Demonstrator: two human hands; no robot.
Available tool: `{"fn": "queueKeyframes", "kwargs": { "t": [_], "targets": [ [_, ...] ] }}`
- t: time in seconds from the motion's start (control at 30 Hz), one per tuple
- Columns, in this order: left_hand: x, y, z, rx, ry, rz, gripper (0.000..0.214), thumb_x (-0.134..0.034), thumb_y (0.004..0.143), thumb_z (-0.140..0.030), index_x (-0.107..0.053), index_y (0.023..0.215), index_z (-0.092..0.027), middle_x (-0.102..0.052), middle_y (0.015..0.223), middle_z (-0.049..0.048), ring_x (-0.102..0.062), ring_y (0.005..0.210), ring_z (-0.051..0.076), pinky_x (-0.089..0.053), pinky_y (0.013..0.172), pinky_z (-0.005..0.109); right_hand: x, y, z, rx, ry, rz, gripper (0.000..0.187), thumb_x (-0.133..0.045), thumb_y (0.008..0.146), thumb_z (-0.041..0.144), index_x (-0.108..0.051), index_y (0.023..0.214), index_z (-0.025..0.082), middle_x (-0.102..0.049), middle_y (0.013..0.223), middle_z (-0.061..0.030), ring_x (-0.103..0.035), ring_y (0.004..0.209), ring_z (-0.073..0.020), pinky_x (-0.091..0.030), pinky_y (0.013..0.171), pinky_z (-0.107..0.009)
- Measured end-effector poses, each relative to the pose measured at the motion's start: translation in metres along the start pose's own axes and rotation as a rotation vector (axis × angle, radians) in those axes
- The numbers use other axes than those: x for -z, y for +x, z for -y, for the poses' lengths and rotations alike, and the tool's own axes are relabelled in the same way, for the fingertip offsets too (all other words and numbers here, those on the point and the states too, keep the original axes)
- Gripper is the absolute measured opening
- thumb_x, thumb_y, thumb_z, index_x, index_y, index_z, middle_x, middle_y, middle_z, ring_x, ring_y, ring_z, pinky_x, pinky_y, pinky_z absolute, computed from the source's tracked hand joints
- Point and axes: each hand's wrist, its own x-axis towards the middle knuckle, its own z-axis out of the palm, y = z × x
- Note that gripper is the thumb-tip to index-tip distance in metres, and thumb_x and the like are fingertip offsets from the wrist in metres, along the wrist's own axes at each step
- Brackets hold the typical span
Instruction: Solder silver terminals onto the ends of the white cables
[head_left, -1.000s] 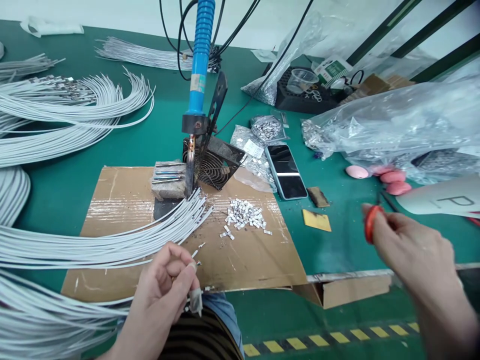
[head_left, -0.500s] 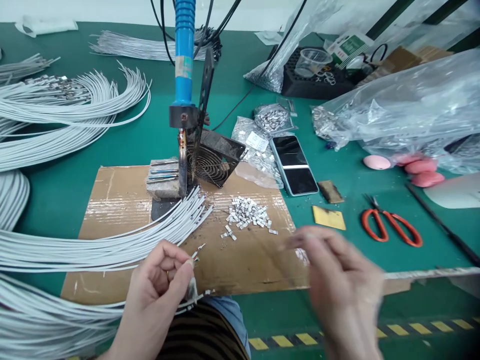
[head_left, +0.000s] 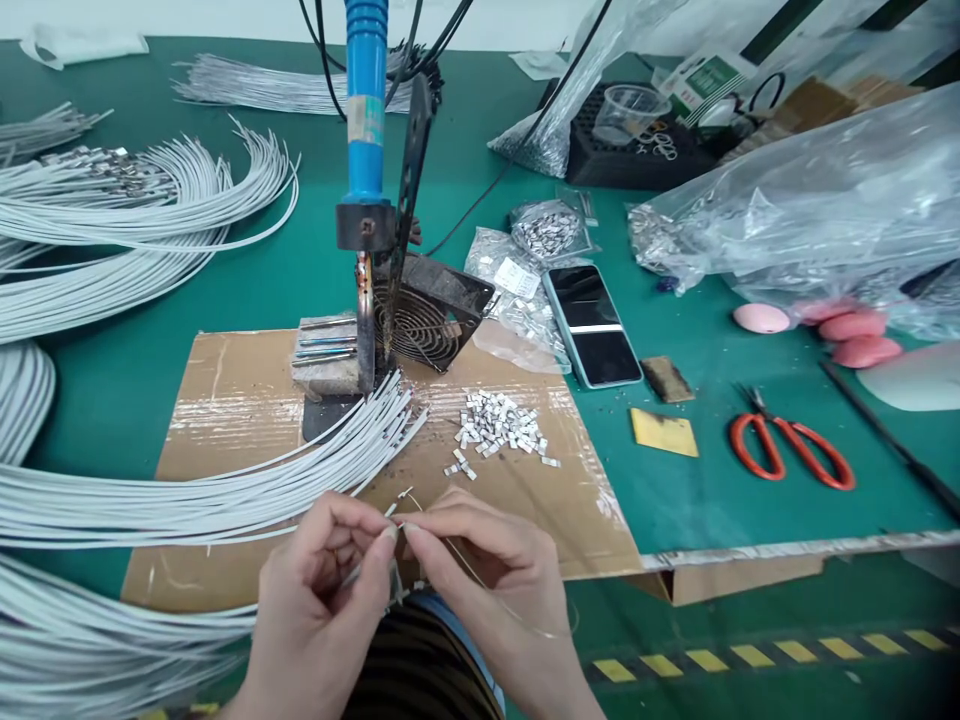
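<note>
My left hand (head_left: 326, 585) pinches the end of a white cable (head_left: 391, 509) between thumb and forefinger. Fingertips of my right hand (head_left: 499, 575) meet it there, closed on a thin pale wire (head_left: 452, 547) that trails in a loop over the hand. The exact grip point is partly hidden by the fingers. Behind the hands, a bundle of white cables (head_left: 225, 505) lies with its ends below an upright soldering iron (head_left: 366, 140) with a blue handle. A pile of small white-and-metal connectors (head_left: 501, 424) rests on the cardboard (head_left: 547, 520).
A small fan (head_left: 427, 315) stands behind the iron. To the right lie a phone (head_left: 592, 325), a yellow sponge (head_left: 664, 432), red-handled cutters (head_left: 791, 445) and a black rod (head_left: 889, 440). More cable bundles (head_left: 112, 290) cover the left side. Plastic bags (head_left: 810, 200) fill the back right.
My right hand has come in from the right to meet the left hand at the cable end, with the thin wire now showing. The left hand stays nearly in place. The view has shifted slightly.
</note>
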Motion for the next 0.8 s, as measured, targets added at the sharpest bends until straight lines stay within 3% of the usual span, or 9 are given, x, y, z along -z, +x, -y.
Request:
{"fn": "queueKeyframes", "kwargs": {
  "t": [0.17,0.3,0.47,0.57,0.67,0.8],
  "targets": [
    [0.002,-0.004,0.007,-0.017,0.166,0.021,0.017,-0.069,0.091,-0.037,-0.065,0.085,-0.022,-0.062,0.057,-0.0064,-0.045,0.049,0.01,-0.033,0.051,0.021,-0.008,-0.004,-0.001,0.061,-0.061,-0.085,0.02,-0.076,0.087,0.012,-0.087,0.084,0.028,-0.073,0.064,-0.0002,-0.061,0.058,-0.0138,-0.049,0.054,-0.023],
    [0.005,0.002,0.005,0.068,0.09,0.124,0.029,-0.072,0.09,-0.046,-0.06,0.083,-0.021,-0.051,0.056,-0.0081,-0.039,0.053,0.01,-0.03,0.053,0.022,-0.011,-0.004,-0.003,0.108,-0.148,-0.125,0.018,-0.074,0.086,0.01,-0.084,0.077,0.021,-0.07,0.062,-0.001,-0.059,0.057,-0.0141,-0.048,0.053,-0.024],
    [0.007,0.013,-0.005,0.219,-0.044,0.186,0.04,-0.082,0.081,-0.05,-0.058,0.075,-0.019,-0.04,0.053,-0.0116,-0.025,0.052,0.008,-0.018,0.05,0.021,0.007,0.001,-0.007,-0.014,-0.079,-0.006,0.014,-0.075,0.092,0.021,-0.083,0.08,0.023,-0.073,0.068,-0.0009,-0.061,0.06,-0.0137,-0.047,0.055,-0.024],
    [0.009,0.017,-0.007,0.271,-0.084,0.216,0.042,-0.085,0.077,-0.051,-0.059,0.074,-0.018,-0.042,0.053,-0.0107,-0.024,0.052,0.007,-0.016,0.05,0.021,0.018,0.005,-0.006,-0.099,-0.079,0.031,0.03,-0.064,0.102,0.034,-0.078,0.079,0.021,-0.068,0.072,-0.0006,-0.059,0.063,-0.0132,-0.045,0.057,-0.025],
    [0.011,0.018,-0.007,0.291,-0.1,0.244,0.044,-0.087,0.076,-0.052,-0.059,0.073,-0.019,-0.042,0.053,-0.0106,-0.023,0.051,0.007,-0.014,0.049,0.022,0.018,0.009,-0.002,-0.051,-0.183,0.152,0.038,-0.054,0.107,0.037,-0.068,0.077,0.02,-0.06,0.071,0.0003,-0.054,0.069,-0.0147,-0.041,0.063,-0.028],
    [0.012,0.019,-0.007,0.321,-0.111,0.279,0.047,-0.088,0.075,-0.055,-0.058,0.072,-0.019,-0.039,0.052,-0.0116,-0.019,0.051,0.007,-0.013,0.049,0.022,0.009,0.014,0.0,0.095,-0.265,0.275,0.03,-0.054,0.105,0.022,-0.054,0.075,0.021,-0.053,0.072,0.0021,-0.048,0.072,-0.0151,-0.039,0.068,-0.03]
  ]
}}
